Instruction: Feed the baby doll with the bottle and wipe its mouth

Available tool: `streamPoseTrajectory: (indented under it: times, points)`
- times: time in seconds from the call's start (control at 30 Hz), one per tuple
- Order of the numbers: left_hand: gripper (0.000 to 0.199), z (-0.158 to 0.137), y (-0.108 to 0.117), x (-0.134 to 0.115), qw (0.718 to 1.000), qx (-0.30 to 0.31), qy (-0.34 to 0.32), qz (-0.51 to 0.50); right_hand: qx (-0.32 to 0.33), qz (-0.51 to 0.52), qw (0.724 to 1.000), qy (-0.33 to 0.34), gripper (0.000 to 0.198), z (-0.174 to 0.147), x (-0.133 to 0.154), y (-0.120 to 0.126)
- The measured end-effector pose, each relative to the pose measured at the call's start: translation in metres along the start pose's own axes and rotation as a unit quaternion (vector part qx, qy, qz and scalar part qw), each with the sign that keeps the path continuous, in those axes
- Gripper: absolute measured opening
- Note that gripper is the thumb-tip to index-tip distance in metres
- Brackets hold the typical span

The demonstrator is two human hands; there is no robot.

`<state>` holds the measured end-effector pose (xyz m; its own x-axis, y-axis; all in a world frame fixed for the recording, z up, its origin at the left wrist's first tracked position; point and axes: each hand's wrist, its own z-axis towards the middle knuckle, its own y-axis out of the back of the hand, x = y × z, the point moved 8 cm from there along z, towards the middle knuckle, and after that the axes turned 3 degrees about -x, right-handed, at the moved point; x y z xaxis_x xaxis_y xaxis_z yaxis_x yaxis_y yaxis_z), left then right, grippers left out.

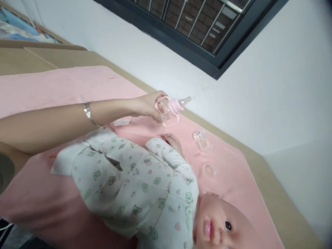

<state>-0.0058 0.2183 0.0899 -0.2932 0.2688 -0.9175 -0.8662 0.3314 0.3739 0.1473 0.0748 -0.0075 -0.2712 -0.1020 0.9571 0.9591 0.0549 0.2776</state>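
— So, what is that hand [146,105] closed on?

— A small pink baby bottle [168,111], clear-bodied, with pink loop handles and a pale teat pointing toward the wall [272,69]. The fingers curl around one handle and the shoulder of the bottle, held just above the pink blanket [64,86]. From the way the arm comes in, I take it for the left hand, though I cannot be sure. The other hand is out of view.

— How would it handle?

— Light, I judge, and stiff plastic; it looks empty or nearly so. The smooth body could slip, so the handles or the collar below the teat give the surest hold. The teat is soft and best left alone.

— What lies around it?

— A baby doll [145,186] in a printed white suit lies on the blanket, its hand [174,141] just below the bottle. A clear cap [202,140] and a small clear disc [210,170] lie apart, nearer the wall.
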Motion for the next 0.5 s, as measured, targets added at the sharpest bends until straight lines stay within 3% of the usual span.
streamPoseTrajectory:
  times: [0.03,0.1,0.23,0.33,0.5]
  points:
    - [0.086,0.008,0.002,0.013,1.000,-0.001,0.005,-0.028,-0.004,0.006,1.000,-0.001,0.059,0.022,0.002,-0.003]
    - [0.077,0.018,-0.002,0.038,0.998,0.011,0.013,-0.057,-0.004,0.013,1.000,-0.008,0.053,0.057,0.000,-0.005]
    - [0.048,0.022,-0.019,0.079,0.998,0.026,0.025,-0.058,-0.013,0.030,0.999,-0.021,0.043,0.084,-0.020,0.001]
    - [0.028,0.019,-0.029,0.097,0.998,0.033,0.019,-0.040,-0.021,0.091,0.994,-0.061,0.035,0.093,-0.048,0.003]
    - [0.024,0.016,-0.029,0.107,1.000,0.028,0.003,-0.009,-0.020,0.142,0.983,-0.114,0.036,0.118,-0.087,0.000]
